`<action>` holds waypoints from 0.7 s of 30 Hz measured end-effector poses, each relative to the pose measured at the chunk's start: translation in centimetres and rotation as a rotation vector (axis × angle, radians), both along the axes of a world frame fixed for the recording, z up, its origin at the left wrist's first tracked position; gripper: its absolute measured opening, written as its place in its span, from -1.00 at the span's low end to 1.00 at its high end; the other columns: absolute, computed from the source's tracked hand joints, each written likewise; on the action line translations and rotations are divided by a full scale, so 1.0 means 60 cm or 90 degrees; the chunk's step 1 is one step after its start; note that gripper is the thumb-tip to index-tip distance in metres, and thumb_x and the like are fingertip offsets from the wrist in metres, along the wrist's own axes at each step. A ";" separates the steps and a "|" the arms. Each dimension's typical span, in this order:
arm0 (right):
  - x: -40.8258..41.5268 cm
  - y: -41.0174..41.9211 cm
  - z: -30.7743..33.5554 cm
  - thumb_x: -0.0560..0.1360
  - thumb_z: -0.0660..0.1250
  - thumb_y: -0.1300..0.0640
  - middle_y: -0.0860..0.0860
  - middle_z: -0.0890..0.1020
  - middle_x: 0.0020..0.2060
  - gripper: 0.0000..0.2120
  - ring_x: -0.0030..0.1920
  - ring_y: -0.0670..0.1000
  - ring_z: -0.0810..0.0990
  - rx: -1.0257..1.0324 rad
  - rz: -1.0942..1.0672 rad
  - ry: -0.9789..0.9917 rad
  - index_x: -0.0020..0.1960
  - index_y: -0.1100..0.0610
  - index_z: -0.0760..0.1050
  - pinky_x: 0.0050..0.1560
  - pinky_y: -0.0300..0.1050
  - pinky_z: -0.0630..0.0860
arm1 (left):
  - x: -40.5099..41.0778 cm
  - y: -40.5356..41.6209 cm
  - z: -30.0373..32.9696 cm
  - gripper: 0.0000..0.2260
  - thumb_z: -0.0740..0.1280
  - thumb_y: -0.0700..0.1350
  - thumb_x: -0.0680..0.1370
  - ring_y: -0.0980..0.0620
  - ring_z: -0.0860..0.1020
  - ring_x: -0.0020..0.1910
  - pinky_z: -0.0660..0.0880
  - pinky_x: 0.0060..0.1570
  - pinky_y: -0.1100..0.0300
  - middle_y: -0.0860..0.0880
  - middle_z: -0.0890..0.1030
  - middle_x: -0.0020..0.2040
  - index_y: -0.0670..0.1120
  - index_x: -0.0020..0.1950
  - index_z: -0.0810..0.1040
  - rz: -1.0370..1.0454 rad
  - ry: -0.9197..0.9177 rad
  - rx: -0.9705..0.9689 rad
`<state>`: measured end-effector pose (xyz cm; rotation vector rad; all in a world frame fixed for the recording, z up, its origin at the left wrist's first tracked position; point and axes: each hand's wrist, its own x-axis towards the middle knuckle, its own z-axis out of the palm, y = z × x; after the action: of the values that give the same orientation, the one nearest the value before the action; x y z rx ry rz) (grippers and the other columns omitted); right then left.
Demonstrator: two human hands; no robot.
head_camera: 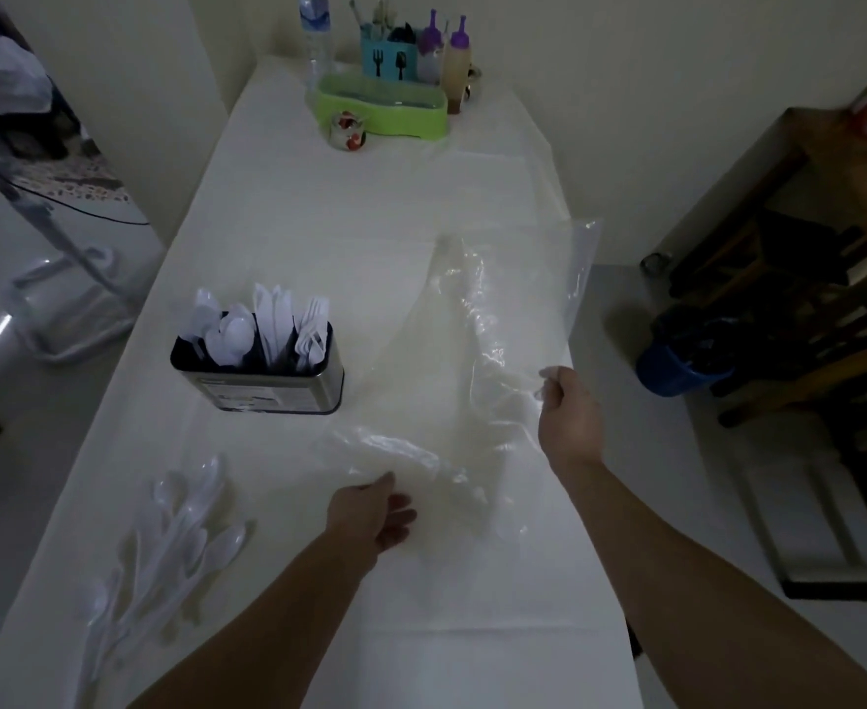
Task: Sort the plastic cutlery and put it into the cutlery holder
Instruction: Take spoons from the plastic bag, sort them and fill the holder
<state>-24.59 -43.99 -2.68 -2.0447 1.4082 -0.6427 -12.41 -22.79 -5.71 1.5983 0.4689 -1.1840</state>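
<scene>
A clear, crumpled plastic bag spreads across the middle right of the frame, so see-through that its edges melt into the long white table and its full outline is hard to trace. The right hand, at centre right, pinches a bunched edge of the bag between curled fingers. The left hand, at lower centre, has its thumb on the bag's near edge; whether the fingers below actually hold the film cannot be told.

The dark-lined, shiny metal cutlery holder stands at centre left, with white plastic spoons, knives and forks upright in separate sections. A loose heap of white plastic spoons lies at lower left, pale against the table and blurred, its count unclear. At top centre, a lime-green tray is dim.
</scene>
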 end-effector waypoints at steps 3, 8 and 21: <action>0.022 -0.034 -0.003 0.63 0.14 0.19 -0.06 0.60 -0.15 -0.78 -0.08 0.04 0.60 0.006 0.016 -0.027 0.14 0.07 0.53 0.06 -0.03 0.54 | 0.009 -0.025 -0.004 -0.88 0.35 -0.14 0.59 -0.13 0.67 -0.23 0.57 -0.27 0.07 -0.18 0.68 -0.15 -0.20 0.02 0.54 0.008 0.020 -0.017; 0.067 -0.114 -0.017 0.61 0.16 0.20 -0.07 0.63 -0.19 -0.78 0.00 0.05 0.63 0.089 -0.020 -0.094 0.22 0.09 0.46 0.22 0.07 0.51 | 0.014 -0.076 -0.009 -0.90 0.35 -0.21 0.59 -0.11 0.67 -0.19 0.56 -0.28 0.08 -0.17 0.68 -0.11 -0.20 0.07 0.53 0.057 0.076 -0.074; 0.082 -0.019 -0.097 0.60 0.23 0.00 0.22 0.31 0.47 -0.50 0.47 0.23 0.25 -0.043 0.300 0.366 0.47 0.19 0.32 0.47 0.06 0.21 | -0.007 -0.125 -0.025 -0.74 0.27 -0.08 0.64 -0.12 0.65 -0.32 0.57 -0.39 0.12 -0.21 0.66 -0.20 -0.28 -0.04 0.56 0.059 0.046 -0.019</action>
<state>-19.70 -45.14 -8.49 -2.6183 1.1102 0.1119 -12.82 -30.26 -7.23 1.4962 0.5634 -1.1765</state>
